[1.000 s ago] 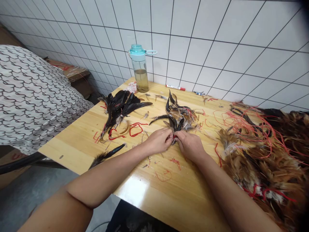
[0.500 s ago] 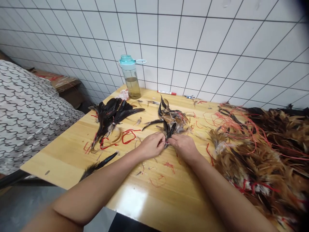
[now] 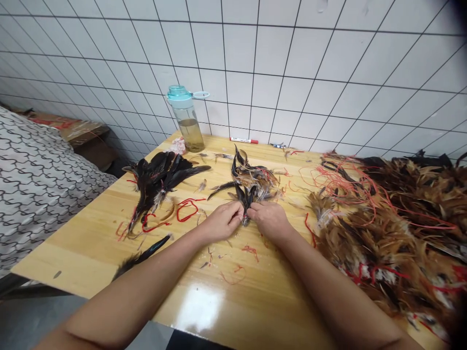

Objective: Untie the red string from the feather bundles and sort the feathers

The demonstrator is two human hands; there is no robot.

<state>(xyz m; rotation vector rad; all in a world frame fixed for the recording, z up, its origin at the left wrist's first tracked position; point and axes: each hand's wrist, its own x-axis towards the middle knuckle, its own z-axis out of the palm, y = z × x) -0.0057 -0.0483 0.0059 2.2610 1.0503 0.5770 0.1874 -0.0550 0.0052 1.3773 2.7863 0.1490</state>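
Near the middle of the wooden table (image 3: 204,272), my left hand (image 3: 226,219) and my right hand (image 3: 269,219) meet around a small bundle of dark feathers (image 3: 246,198). The fingers of both hands are closed on its lower end, from opposite sides. The feather tips point away from me, and the pale quill ends show between the hands. Just beyond lies a loose pile of black and brown feathers (image 3: 255,176). Whether a thread is wrapped on the bundle cannot be made out.
Black feathers (image 3: 164,170) and red string (image 3: 187,210) lie at left, a single dark feather (image 3: 146,253) nearer me. Brown feather bundles (image 3: 383,233) and tangled red thread (image 3: 350,182) cover the right side. A water bottle (image 3: 190,127) and red marker (image 3: 244,140) are by the wall.
The whole view has shifted slightly, so the table's things appear further left. Both hands stay at the feather bundle, with a little more of its lower end showing between them.
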